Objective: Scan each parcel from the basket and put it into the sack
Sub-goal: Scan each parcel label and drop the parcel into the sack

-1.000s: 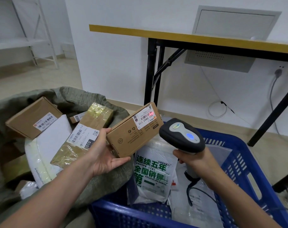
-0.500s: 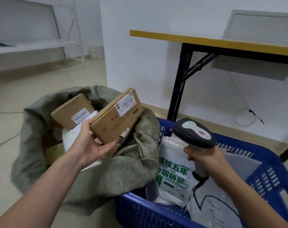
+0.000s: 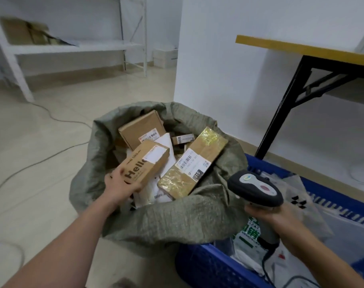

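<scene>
Over the sack's mouth, head view: the left hand [image 3: 119,183] held a small cardboard box [image 3: 148,163] printed "Hello", tilted, its far end with the white label pointing up and away. The box hung just above the parcels already in the green woven sack [image 3: 177,221], between a brown box [image 3: 140,129] at the back and a gold-taped parcel [image 3: 193,163] on the right, with a white mailer [image 3: 166,142] below it; whether it touched them could not be told. The fingers [image 3: 135,187] were curled under the near lower edge and the thumb lay against the printed side, so the near short end was clamped and the rest stuck out past the fingertips. Judged stiff, light enough for one hand, matt card and not slippery, likely not fragile; the best hold would be across the short end as here, or across the width at the middle. The corners could snag the sack's folded rim. The right hand [image 3: 266,215] was wrapped tight round the handle of the scanner [image 3: 255,189], whose head sat above the blue basket [image 3: 208,265] just beside the sack. A poly bag [image 3: 247,233] with green print lay in the basket, plus other soft bags, so more parcels were left to scan.
</scene>
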